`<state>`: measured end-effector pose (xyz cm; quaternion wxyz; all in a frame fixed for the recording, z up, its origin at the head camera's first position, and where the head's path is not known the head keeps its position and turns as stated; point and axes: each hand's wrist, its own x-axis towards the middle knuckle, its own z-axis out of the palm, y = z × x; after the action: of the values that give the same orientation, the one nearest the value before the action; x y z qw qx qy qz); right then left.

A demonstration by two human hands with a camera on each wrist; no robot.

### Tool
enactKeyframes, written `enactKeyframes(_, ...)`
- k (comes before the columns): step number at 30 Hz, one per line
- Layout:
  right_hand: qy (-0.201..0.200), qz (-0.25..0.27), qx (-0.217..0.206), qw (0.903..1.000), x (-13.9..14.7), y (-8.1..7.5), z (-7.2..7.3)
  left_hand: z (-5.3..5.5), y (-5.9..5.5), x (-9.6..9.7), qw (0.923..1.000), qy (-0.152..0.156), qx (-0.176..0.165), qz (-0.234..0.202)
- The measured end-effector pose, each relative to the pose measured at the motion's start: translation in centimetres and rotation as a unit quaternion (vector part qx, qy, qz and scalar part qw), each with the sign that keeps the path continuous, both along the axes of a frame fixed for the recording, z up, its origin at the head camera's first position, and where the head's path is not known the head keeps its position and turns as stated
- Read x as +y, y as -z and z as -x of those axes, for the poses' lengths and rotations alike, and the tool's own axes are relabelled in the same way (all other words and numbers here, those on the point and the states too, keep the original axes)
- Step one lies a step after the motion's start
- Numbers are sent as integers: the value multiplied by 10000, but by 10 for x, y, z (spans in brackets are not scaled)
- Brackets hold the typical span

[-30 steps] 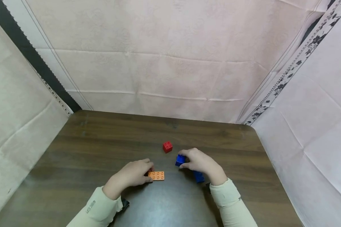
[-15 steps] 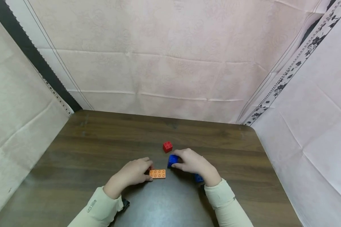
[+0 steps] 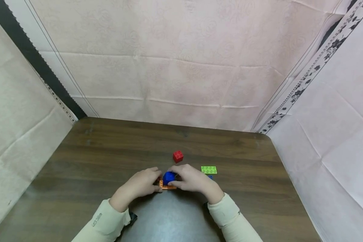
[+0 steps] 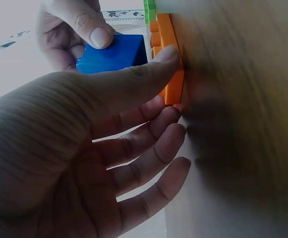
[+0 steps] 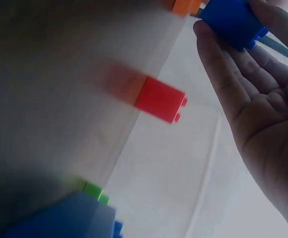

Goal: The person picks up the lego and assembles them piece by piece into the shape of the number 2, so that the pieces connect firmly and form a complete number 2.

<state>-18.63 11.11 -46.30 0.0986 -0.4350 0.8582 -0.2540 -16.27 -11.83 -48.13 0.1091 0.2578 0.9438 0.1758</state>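
My left hand (image 3: 141, 184) holds the left end of a flat orange brick (image 4: 175, 89) on the table, thumb on the near side and fingertips on the far side. Between thumb and fingers my right hand (image 3: 195, 180) pinches a taller blue brick (image 3: 168, 178). That blue brick is close over the orange brick's studs and hides much of them in the head view. In the left wrist view the blue brick's flat end faces the orange studs. Its own studs point away from them in the right wrist view.
A red brick (image 3: 178, 156) stands farther back on the wooden table (image 3: 124, 144). To the right lies a flat lime-green brick (image 3: 209, 169), with another blue brick (image 5: 59, 218) near it, mostly hidden behind my right wrist in the head view. Pale cloth (image 3: 169, 80) hangs around the table.
My right hand has moved left, carrying the blue brick from the right side to over the orange brick. The green brick has come into sight. My left hand stays nearly in place.
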Motion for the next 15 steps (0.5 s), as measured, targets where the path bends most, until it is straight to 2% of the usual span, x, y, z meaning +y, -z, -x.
enactKeyframes(10,-119,-245,-37,9996,-9,2,-3,4,5,0,9990,-68,-93,-428)
enactKeyframes(15,-111,-245,-5,9996,-11,6,-3,4,5,0,9987,-110,-181,-467)
